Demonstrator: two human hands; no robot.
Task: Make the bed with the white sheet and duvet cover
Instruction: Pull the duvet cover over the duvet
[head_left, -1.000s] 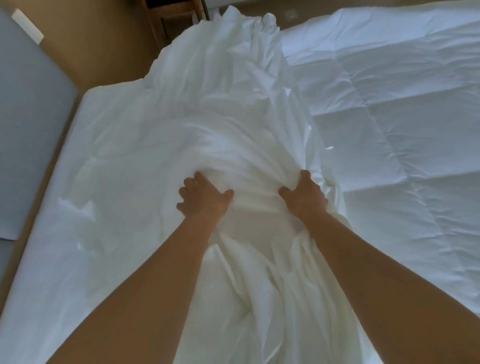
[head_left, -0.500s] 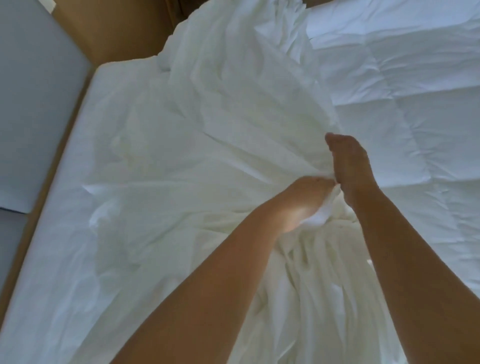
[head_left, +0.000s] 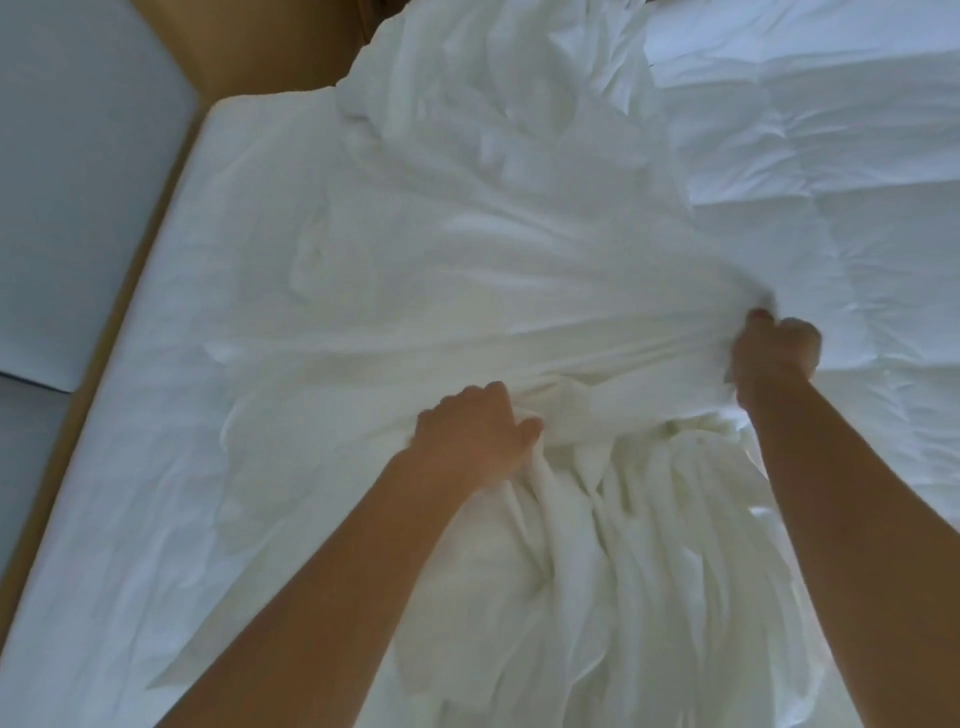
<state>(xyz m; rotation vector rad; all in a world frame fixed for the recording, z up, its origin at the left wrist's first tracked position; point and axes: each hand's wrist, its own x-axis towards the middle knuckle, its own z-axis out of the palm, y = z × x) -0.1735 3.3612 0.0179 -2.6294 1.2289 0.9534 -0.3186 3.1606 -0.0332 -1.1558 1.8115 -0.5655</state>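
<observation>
My hands, together a moment ago, have drawn apart. My left hand grips the bunched duvet cover near centre. My right hand clutches its edge toward 3 o'clock, touching the quilted duvet. The edge is now taut, probably ready for spreading.

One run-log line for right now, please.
left grip: holds bunched white cover | right grip: holds same cover, farther right | quilted duvet: right of cover | cover not yet spread

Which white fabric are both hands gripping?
The crumpled duvet cover running up the middle; left hand and right hand bunch it. The quilted duvet and flat sheet are not gripped.
</observation>
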